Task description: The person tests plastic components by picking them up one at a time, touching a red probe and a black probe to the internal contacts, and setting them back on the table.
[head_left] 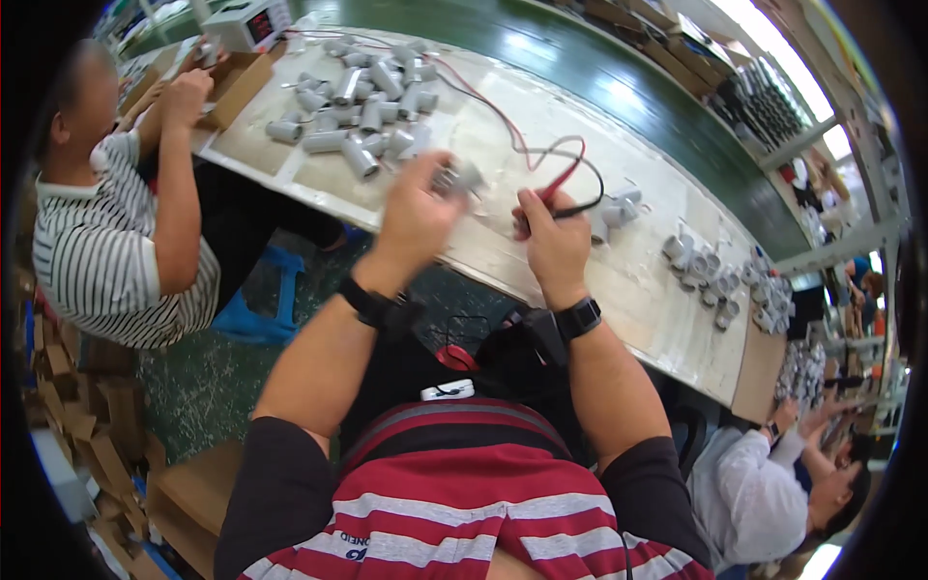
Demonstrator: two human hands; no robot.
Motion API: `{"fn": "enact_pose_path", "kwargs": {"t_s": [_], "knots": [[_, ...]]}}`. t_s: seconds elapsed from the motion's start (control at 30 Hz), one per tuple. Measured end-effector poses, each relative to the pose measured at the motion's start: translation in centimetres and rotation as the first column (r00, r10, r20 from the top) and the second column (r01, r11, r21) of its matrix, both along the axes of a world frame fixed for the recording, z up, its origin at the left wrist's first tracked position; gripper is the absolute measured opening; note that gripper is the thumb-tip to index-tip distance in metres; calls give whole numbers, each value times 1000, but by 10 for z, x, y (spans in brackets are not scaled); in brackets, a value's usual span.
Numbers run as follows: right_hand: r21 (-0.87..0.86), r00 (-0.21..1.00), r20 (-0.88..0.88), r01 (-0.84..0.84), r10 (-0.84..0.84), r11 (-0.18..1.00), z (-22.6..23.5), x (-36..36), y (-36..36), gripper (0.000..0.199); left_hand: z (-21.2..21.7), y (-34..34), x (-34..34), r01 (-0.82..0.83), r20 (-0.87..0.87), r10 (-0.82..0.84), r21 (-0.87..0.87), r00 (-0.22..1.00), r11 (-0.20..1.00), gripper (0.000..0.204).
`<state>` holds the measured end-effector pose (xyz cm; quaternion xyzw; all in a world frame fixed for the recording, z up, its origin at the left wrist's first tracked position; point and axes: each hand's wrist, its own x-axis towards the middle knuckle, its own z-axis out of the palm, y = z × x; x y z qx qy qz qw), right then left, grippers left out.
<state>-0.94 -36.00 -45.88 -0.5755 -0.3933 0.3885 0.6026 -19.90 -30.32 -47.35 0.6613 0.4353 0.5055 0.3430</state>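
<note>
My left hand (418,213) is blurred in motion and grips a small grey cylindrical part (456,178) above the white worktable (541,116). Beside it, my right hand (553,237) is closed around a red probe and a black probe (570,193), their tips pointing toward the part. Red and black leads (503,121) run from the probes across the table to a white meter box (246,21) at the far left corner. Both wrists wear black bands.
A heap of grey cylinders (358,97) lies at the far left, a few more (611,211) by my right hand, another group (715,275) at the right. A person in a striped shirt (101,256) sits left; another person (773,483) sits lower right. Cardboard boxes (97,425) stand on the floor.
</note>
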Motion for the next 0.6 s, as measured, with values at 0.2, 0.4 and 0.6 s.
{"fn": "enact_pose_path", "kwargs": {"t_s": [0.2, 0.4, 0.6], "knots": [[69, 914, 405, -42, 11, 997, 82, 62, 29, 23, 27, 124, -59, -330, -227, 331, 44, 916, 943, 52], [92, 833, 553, -48, -11, 995, 125, 116, 32, 24, 20, 173, -67, -292, -512, 256, 11, 820, 956, 53], [127, 534, 844, -118, -45, 985, 131, 127, 33, 28, 31, 125, -5, -155, -550, 431, 477, 716, 865, 47]]}}
